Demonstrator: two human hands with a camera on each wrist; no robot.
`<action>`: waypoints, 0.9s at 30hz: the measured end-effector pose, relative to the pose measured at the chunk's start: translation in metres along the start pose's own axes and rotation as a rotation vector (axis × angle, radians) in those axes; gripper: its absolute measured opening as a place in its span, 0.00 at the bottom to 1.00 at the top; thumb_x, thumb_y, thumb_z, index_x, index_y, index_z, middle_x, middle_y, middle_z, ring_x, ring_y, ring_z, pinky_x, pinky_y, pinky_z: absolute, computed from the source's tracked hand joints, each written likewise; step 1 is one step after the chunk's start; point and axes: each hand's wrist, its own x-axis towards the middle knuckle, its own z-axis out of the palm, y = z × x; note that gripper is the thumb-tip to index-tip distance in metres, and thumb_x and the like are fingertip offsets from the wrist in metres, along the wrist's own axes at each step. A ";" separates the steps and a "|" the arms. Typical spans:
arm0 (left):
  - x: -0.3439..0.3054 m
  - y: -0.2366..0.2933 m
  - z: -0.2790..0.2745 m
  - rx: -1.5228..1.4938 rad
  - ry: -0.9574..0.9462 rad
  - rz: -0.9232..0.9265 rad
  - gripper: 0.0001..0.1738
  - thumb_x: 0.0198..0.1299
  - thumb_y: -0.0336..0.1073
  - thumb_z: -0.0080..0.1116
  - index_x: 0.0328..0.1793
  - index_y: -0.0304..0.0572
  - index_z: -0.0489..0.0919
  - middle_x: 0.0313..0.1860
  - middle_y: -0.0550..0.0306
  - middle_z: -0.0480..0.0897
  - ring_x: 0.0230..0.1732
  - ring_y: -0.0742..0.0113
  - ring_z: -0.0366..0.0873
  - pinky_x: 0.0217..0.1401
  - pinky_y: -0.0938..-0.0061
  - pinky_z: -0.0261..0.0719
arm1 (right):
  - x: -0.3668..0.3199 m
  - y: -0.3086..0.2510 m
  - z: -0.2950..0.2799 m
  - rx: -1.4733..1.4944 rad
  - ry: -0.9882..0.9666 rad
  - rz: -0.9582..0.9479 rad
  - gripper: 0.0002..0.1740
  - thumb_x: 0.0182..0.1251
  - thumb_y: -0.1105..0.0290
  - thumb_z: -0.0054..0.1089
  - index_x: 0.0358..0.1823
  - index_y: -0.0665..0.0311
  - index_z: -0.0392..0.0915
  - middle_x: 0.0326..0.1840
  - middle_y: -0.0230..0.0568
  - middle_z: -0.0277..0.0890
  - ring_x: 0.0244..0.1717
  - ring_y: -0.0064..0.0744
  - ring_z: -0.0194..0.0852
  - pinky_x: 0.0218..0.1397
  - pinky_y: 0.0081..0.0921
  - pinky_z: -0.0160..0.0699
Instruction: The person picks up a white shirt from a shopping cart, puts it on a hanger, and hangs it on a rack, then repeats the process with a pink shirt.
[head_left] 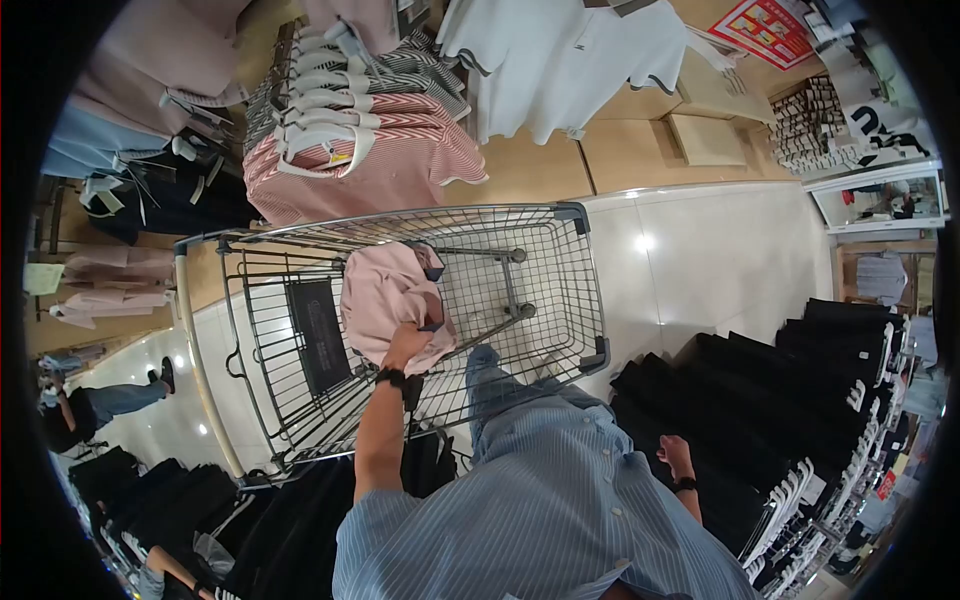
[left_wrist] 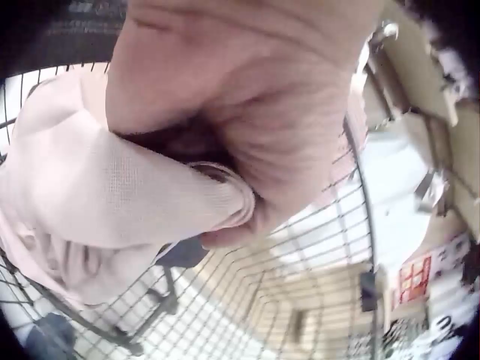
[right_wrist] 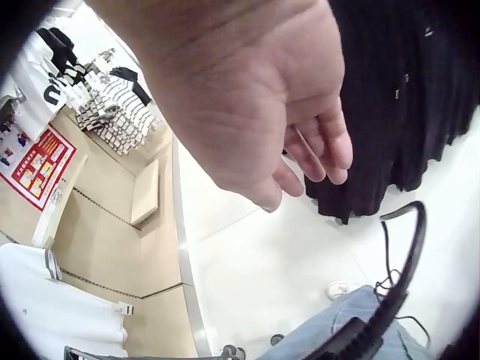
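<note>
Pale pink fine-textured cloth garment (head_left: 376, 290), bunched in or just above grey wire-mesh shopping cart (head_left: 574, 218), towards its handle bar (head_left: 206, 350); likely light, soft, limp, hard to damage, apt to trail loose folds, so best taken by thick gathered bunch; right hand (head_left: 677, 453) well apart, outside cart, loosely bent, holding nothing; left hand (head_left: 406, 346) directly over garment, clamped on rolled, layered fold (left_wrist: 225, 206)

No text can be read: characters on the red sign (right_wrist: 37, 166) and black cart panel (head_left: 318, 335) are blurred.
</note>
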 end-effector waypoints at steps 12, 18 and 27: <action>-0.314 0.145 -0.150 -1.084 1.533 0.937 0.12 0.43 0.40 0.56 0.32 0.43 0.76 0.40 0.53 0.76 0.47 0.61 0.75 0.54 0.62 0.77 | 0.093 -0.022 -0.024 0.066 -0.058 -0.366 0.15 0.68 0.62 0.57 0.45 0.68 0.79 0.32 0.34 0.78 0.29 0.22 0.76 0.31 0.21 0.75; -0.459 0.320 -0.169 -1.178 1.412 1.777 0.28 0.43 0.45 0.55 0.50 0.36 0.76 0.50 0.41 0.76 0.59 0.51 0.74 0.65 0.55 0.68 | 0.142 0.007 -0.053 0.177 -0.028 -0.536 0.14 0.67 0.62 0.58 0.41 0.69 0.79 0.26 0.31 0.77 0.25 0.19 0.72 0.27 0.19 0.70; -0.493 0.596 0.000 -1.042 1.599 1.837 0.28 0.61 0.50 0.50 0.55 0.30 0.75 0.54 0.44 0.78 0.58 0.62 0.74 0.60 0.69 0.71 | 0.159 0.094 -0.110 0.284 0.197 -0.484 0.16 0.66 0.62 0.59 0.42 0.71 0.80 0.26 0.34 0.78 0.25 0.21 0.73 0.28 0.22 0.71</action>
